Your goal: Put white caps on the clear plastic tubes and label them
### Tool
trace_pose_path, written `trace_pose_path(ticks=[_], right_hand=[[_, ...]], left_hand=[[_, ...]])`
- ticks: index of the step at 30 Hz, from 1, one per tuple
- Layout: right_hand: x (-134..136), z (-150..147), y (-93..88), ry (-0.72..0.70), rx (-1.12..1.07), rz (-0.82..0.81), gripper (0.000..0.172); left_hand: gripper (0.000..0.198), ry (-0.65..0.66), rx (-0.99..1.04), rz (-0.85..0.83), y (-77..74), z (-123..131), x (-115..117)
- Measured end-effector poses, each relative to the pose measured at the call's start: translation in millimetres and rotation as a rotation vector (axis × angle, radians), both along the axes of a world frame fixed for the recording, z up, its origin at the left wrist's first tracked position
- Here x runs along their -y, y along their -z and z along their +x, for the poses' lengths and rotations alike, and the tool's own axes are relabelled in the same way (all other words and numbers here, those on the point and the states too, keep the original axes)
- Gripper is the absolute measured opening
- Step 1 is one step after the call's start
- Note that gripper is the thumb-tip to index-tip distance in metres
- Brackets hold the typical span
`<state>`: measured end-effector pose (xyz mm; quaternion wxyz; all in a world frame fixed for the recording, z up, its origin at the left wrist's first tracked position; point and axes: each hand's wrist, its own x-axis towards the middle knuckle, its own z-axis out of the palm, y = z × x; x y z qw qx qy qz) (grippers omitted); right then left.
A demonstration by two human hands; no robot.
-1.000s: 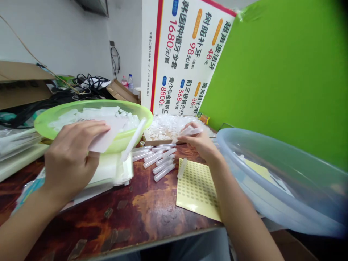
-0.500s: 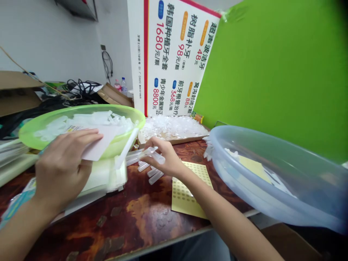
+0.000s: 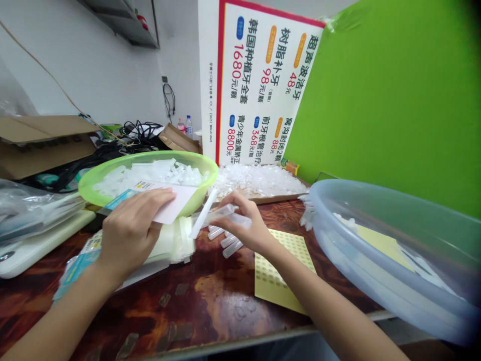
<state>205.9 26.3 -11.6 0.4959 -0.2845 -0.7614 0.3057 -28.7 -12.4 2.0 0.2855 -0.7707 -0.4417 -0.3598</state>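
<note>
My left hand (image 3: 131, 228) is closed on a white printed card (image 3: 179, 201), held just in front of the light green basin (image 3: 212, 168). Pale plastic pieces (image 3: 150, 173) fill that basin. My right hand (image 3: 251, 226), fingers curled, grips clear plastic tubes (image 3: 224, 211) to the right of the card. A thin white stick-like piece (image 3: 203, 214) slants between the hands; I cannot tell what supports it. More clear tubes (image 3: 230, 244) lie on the table below my right hand. Under my left hand is a stack of pale sleeves and cards (image 3: 171, 245), partly hidden.
A yellow sheet of round dots (image 3: 280, 281) lies beneath my right forearm. To the right stands a large bluish translucent basin (image 3: 338, 240). Behind are a shallow tray of clear pieces (image 3: 259, 180) and a tall printed board (image 3: 259, 90). Cardboard boxes (image 3: 45, 145) and cables sit at left.
The view has swung left, so the scene sits farther right. Both hands keep nearly the same places over the table, still holding the card and the tubes.
</note>
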Motion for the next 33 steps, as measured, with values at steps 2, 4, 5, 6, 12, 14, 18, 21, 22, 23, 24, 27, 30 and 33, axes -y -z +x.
trace_pose_path(ticks=[2, 4, 5, 6, 12, 14, 18, 21, 22, 23, 24, 27, 30, 33], right_hand=[[-1, 0, 1.1, -0.016, -0.064, -0.067, 0.026], [-3, 1, 1.9, -0.005, -0.098, -0.12, 0.029], [-3, 1, 1.9, 0.0, -0.105, -0.141, 0.031], [-3, 0, 1.7, 0.003, -0.106, -0.157, 0.032], [0, 0, -6.7, 0.026, -0.044, -0.192, 0.022], [-3, 6, -11.0, 0.023, -0.08, -0.245, 0.022], [-15, 30, -19.7, 0.112, -0.332, -0.272, 0.034], [-25, 47, -24.0, 0.219, -0.429, -0.264, 0.037], [-27, 50, -24.5, 0.231, -0.439, -0.272, 0.038], [-29, 51, -24.3, 0.227, -0.447, -0.286, 0.038], [-30, 51, -23.6, 0.21, -0.453, -0.308, 0.038], [-29, 44, -18.8, 0.121, -0.475, -0.391, 0.038], [-25, 33, -12.9, 0.009, -0.476, -0.465, 0.036], [-23, 28, -9.5, -0.073, -0.454, -0.482, 0.031]], left_hand=[[0.038, 0.009, -0.01, -0.001, 0.2, 0, 0], [0.037, 0.017, -0.002, -0.003, 0.3, 1, -1], [0.036, 0.018, 0.005, -0.005, 0.4, 1, -1], [0.035, 0.015, 0.012, -0.004, 0.6, 0, -1], [0.024, -0.13, -0.069, 0.028, -0.1, -2, -4], [0.032, -0.203, -0.119, -0.015, -2.9, -4, -9], [0.059, -0.296, -0.143, -0.216, -12.8, -12, -20], [0.062, -0.273, -0.129, -0.343, -20.1, -17, -24], [0.062, -0.252, -0.12, -0.331, -22.2, -17, -24], [0.062, -0.223, -0.108, -0.292, -24.4, -15, -24], [0.061, -0.185, -0.091, -0.237, -26.8, -11, -22], [0.047, 0.011, -0.02, -0.157, -35.6, 11, -18], [0.03, 0.258, 0.099, -0.341, -44.4, 43, -20], [0.023, 0.39, 0.292, -0.496, -48.7, 73, -31]])
